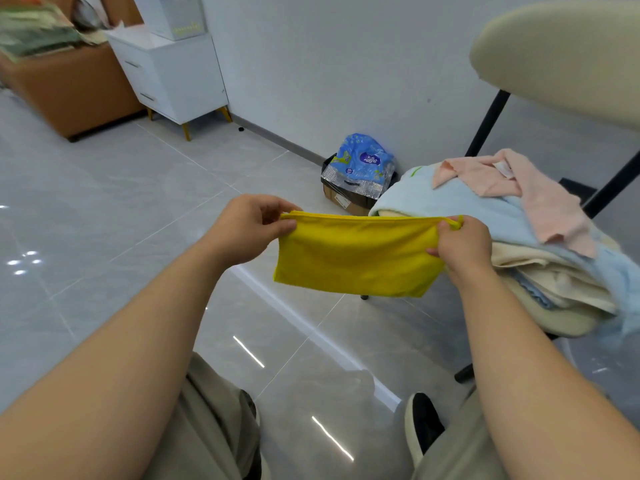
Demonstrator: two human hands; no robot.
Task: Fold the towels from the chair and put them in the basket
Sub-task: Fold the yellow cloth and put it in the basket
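A yellow towel (356, 258) hangs folded in half in front of me, above the floor. My left hand (249, 226) pinches its top left corner and my right hand (460, 244) pinches its top right corner. To the right stands the chair (561, 46) with a cream backrest. On its seat lies a pile of towels: a pink one (519, 188) on top, a light blue one (460, 202) under it, cream ones (540, 271) below. No basket is in view.
A cardboard box with a blue plastic pack (360, 171) stands by the wall behind the towel. A white cabinet (173, 74) and a brown sofa (69, 95) are at the far left. Grey glossy floor tiles (104, 202) spread to the left. My knees and a shoe (422, 424) are below.
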